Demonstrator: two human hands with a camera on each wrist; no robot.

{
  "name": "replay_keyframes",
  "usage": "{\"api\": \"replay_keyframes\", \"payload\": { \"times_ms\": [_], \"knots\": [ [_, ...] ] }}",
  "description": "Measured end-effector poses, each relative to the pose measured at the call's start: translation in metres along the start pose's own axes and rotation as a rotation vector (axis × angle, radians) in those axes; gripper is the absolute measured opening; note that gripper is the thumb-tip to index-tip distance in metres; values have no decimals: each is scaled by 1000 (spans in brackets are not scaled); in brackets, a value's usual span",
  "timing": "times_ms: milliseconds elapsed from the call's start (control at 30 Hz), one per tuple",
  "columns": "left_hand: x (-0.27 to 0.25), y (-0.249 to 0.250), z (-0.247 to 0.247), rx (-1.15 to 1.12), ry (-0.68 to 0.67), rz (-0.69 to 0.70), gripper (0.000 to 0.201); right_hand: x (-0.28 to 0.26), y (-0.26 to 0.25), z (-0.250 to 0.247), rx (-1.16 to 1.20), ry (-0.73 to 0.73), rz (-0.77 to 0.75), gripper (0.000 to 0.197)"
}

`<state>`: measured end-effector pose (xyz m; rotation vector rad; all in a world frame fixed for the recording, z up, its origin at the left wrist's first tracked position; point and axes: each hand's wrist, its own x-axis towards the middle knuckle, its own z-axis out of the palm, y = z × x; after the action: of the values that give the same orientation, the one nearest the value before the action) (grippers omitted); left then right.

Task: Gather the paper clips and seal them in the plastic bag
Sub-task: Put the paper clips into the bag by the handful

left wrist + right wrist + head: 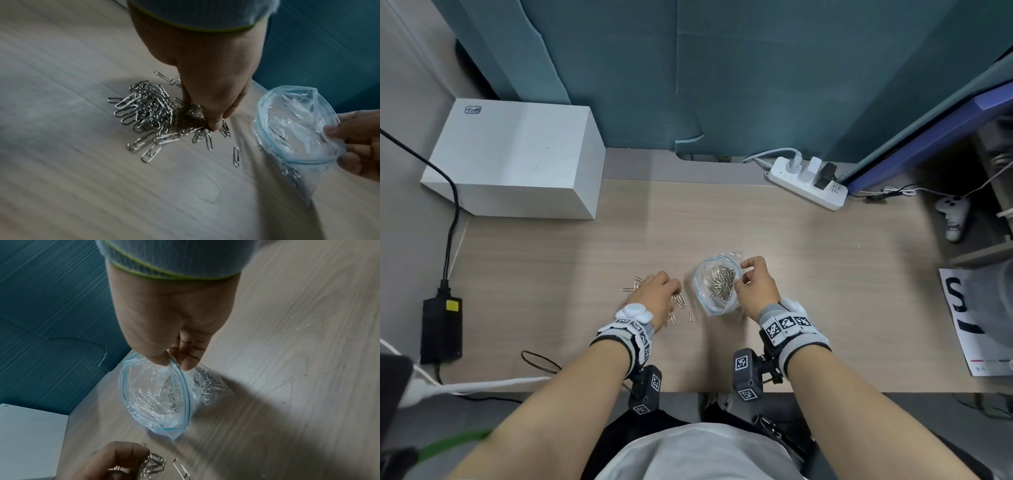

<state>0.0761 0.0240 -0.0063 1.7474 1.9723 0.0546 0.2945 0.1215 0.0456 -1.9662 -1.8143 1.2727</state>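
A heap of silver paper clips lies on the wooden table, left of a clear zip bag. My left hand is down on the heap, and its fingertips pinch into the clips. My right hand pinches the bag's rim between thumb and fingers and holds its mouth wide. Several clips lie inside the bag. One single clip sits between heap and bag. Another loose clip lies just beyond the bag.
A white box stands at the back left, with a black power adapter and its cable at the left edge. A power strip lies at the back right, and a printed sheet at the right edge. A teal partition closes off the back.
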Motion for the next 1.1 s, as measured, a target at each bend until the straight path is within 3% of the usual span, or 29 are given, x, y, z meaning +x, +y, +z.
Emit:
{"api": "replay_keyframes", "payload": {
  "times_ms": [133, 300, 367, 533, 700, 733, 833, 900, 967, 1100],
  "knots": [
    [-3, -1, 2, -3, 32, 9, 23, 1, 1, 0, 3, 2, 0, 28],
    [-6, 19, 4, 61, 49, -41, 62, 0, 3, 0, 14, 7, 0, 28],
    [-4, 23, 7, 74, 31, -53, 66, 0, 5, -1, 13, 10, 3, 28],
    [-2, 17, 4, 34, 41, -2, 24, 0, 5, -3, 18, 12, -2, 28],
    [-6, -11, -11, 15, 19, 45, 9, 1, 2, -1, 21, -5, -5, 26],
    [-9, -18, -15, 31, 18, 41, 18, 1, 0, 0, 20, -7, -9, 26],
    [-21, -31, -23, 84, -71, 13, 69, 2, -4, 3, 15, -11, -19, 26],
    [-27, -36, -22, 116, -135, 12, 84, 2, -7, 5, 16, -15, -23, 25],
    [-28, -37, -18, 86, -131, 12, 76, 2, -8, 7, 18, -21, -25, 25],
    [-25, -34, -6, -37, -38, -23, 41, 1, -9, 9, 11, -26, -29, 26]
  ]
}}
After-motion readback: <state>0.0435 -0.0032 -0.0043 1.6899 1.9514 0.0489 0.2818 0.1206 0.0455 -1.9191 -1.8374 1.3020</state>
